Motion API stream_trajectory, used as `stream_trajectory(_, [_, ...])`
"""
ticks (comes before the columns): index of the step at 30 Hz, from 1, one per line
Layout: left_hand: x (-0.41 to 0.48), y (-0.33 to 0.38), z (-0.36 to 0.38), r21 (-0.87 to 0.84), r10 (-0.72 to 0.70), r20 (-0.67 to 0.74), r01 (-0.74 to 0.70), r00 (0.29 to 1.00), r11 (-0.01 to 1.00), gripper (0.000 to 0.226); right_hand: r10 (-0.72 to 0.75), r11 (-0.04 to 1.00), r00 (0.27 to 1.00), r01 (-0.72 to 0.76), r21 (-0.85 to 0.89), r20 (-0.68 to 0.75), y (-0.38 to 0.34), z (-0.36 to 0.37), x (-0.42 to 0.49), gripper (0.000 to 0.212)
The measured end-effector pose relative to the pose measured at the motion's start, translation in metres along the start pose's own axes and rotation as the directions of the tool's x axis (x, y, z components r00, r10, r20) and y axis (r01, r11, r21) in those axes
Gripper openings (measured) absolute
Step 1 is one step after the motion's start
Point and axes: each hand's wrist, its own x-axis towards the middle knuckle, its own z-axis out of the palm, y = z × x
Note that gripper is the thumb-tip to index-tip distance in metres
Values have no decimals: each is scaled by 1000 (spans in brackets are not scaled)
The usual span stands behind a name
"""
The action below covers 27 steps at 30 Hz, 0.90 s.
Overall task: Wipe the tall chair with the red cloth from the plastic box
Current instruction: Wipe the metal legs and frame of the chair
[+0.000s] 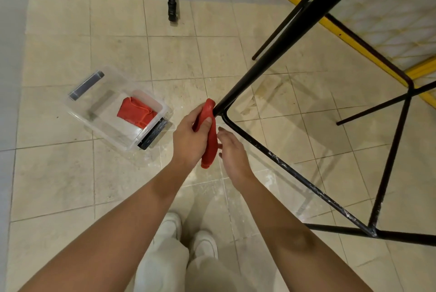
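**Operator:** Cloth position at this entry?

**Observer:** The red cloth (pixel 209 140) was rolled into a long twist. Your left hand (pixel 188 138) had it clenched, thumb pressed across it. Its top end met the tall chair (pixel 259 66) at the corner where the leg joins the footrest rail (pixel 295 172). Your right hand (pixel 233 152) sat just beside the lower half of the twist, fingers released and gripping nothing. Whether a fingertip touched the fabric, I could not tell.

**Operator:** Notes on the wipe itself?

**Observer:** Judgement only.
- A tight twist gave you little contact with the bar. Opening it out and wrapping it round the metal would likely have cleaned more per stroke.
- Your free hand was well placed to take the loose end or steady the frame.
- The rail showed pale scuffs and specks along its length, so firm, slow strokes outward from the corner looked right.
- Most of the frame seemed yet to be covered, so I logged the task as early.

**Operator:** Containers?

**Observer:** One. A clear plastic box (pixel 111 112) lay on the tiled floor (pixel 59 173), off to your left and well apart from the chair, with no lid on it. It held a second red cloth (pixel 136 112), loosely folded. That cloth lay toward the end with the dark latch (pixel 153 134), the end nearer your hands.
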Motion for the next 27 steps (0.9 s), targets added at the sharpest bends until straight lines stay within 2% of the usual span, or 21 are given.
stream_trajectory(3, [0, -5, 5, -48, 47, -25, -48, 999, 998, 38, 1, 999, 1000, -1, 32, -7, 3, -1, 5, 44])
stream_trajectory(6, [7, -20, 10, 15, 87, -21, -87, 996, 996, 38, -8, 999, 1000, 7, 43, 7, 7, -2, 11, 44])
stream_trajectory(14, [18, -41, 9, 21, -136, -19, 137, 990, 990, 39, 15, 999, 1000, -16, 38, 19, 8, 9, 31, 42])
stream_trajectory(16, [16, -37, 7, -6, -129, -13, 129, 992, 992, 38, 22, 999, 1000, -23, 35, 16, 4, 12, 33, 42])
stream_trajectory(22, [13, -30, 11, -124, 19, -37, -23, 999, 992, 37, 29, 995, 999, -31, 99, 26, -6, 13, 37, 34])
stream_trajectory(24, [12, -32, 12, -108, 7, -43, -12, 999, 994, 36, 32, 995, 999, -33, 96, 16, -6, 14, 37, 37])
stream_trajectory(27, [17, -36, 11, -59, -82, -31, 80, 996, 995, 36, 39, 995, 999, -38, 94, -9, -1, 15, 39, 40])
